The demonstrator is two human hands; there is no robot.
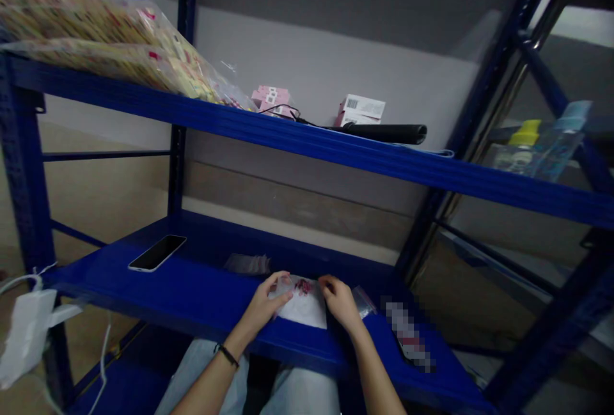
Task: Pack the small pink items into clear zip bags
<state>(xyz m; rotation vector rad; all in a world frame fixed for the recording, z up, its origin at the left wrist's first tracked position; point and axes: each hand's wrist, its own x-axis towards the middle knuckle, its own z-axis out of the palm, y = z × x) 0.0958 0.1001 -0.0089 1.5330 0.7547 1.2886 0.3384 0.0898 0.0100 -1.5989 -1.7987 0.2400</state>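
White sheet (pixel 307 315) bearing small red pieces (pixel 303 287): likely light, limp; take by edges; left hand (pixel 268 300) partly curled, right hand (pixel 340 301) curled tighter; cannot tell whether either grips

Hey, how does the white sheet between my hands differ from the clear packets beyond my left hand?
The white sheet looks pale, with red bits near its far edge; the clear packets look see-through.
The sheet appears as one flat piece, while the packets overlap in a row.
The sheet lies between the left hand and right hand; the packets sit farther back, to the left.
Both rest on the blue shelf.
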